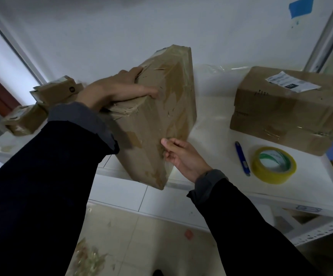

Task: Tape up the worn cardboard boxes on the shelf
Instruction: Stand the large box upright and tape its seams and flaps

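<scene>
Head view: my left hand (119,90) grips the tilted, tape-slick cardboard box (157,116) at ten o'clock; my right hand (183,156), fingers loosely curled, touches its five-o'clock face; probably light, soft-cornered.

White shelf (211,116) carries a big worn box (157,116) tilted up on its near edge at the middle. Far right sits a labelled box (289,110); nearer, a blue cutter (242,158) lies just beside a yellow tape roll (274,165). Far left, two small boxes (40,104) are stacked.
</scene>
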The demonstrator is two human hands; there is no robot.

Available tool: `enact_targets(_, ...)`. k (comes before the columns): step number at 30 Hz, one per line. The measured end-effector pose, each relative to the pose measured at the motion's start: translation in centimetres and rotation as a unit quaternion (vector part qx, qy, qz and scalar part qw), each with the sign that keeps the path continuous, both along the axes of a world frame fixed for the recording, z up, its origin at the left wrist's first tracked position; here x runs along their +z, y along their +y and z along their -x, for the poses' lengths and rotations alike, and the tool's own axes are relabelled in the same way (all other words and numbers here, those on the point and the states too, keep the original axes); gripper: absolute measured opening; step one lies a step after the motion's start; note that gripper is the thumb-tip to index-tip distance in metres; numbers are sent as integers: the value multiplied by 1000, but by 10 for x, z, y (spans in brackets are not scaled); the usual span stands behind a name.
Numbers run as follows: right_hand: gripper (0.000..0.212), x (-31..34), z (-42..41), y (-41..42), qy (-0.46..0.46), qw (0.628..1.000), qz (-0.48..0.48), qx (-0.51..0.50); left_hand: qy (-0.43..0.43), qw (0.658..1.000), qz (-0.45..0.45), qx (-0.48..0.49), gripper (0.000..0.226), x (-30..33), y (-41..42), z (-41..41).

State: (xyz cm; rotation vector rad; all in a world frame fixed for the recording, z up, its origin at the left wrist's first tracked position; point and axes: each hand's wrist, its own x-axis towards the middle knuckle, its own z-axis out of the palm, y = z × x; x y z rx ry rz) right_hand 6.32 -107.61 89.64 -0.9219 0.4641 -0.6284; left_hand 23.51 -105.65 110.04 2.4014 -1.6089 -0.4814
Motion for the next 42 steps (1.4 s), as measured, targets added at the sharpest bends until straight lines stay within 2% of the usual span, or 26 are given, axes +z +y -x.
enact_targets(6, 22, -1, -4, 1, 16, 1000, 9, -19, -15, 1000, -11, 5, 119, -1, -3, -3)
enact_targets(12, 19, -6, -8, 8, 55, 995, 43, -70, -18, 1000, -13, 0, 118, -3, -5, -3)
enact_targets(17, 40, -17, -6, 10, 43, 995, 15, -93, -36, 999, -19, 4, 119, -5, -6, -1)
enact_targets(23, 41, -55, 5, 9, 180, 975, 29, -128, -38, 999, -18, 4, 118, -6, -7, -4)
enact_targets(26, 38, -47, 5, 6, 112, 983, 76, -126, -36, 999, -18, 1, 117, -6, -7, -5)
enact_targets(28, 44, -30, -2, 5, 74, 985, 101, -118, -39, 999, -17, 0, 117, -7, -7, -5)
enact_targets(33, 54, -27, -18, -2, 132, 966, 187, -121, -33, 999, -16, -3, 117, -6, -6, -7)
enact_targets(36, 56, -42, -8, -8, 172, 959, 199, -106, -33, 999, -14, -7, 118, -5, -5, -7)
enact_targets(42, 42, -28, -18, -14, 145, 961, 197, -128, -38, 999, -11, -21, 117, -6, -5, -6)
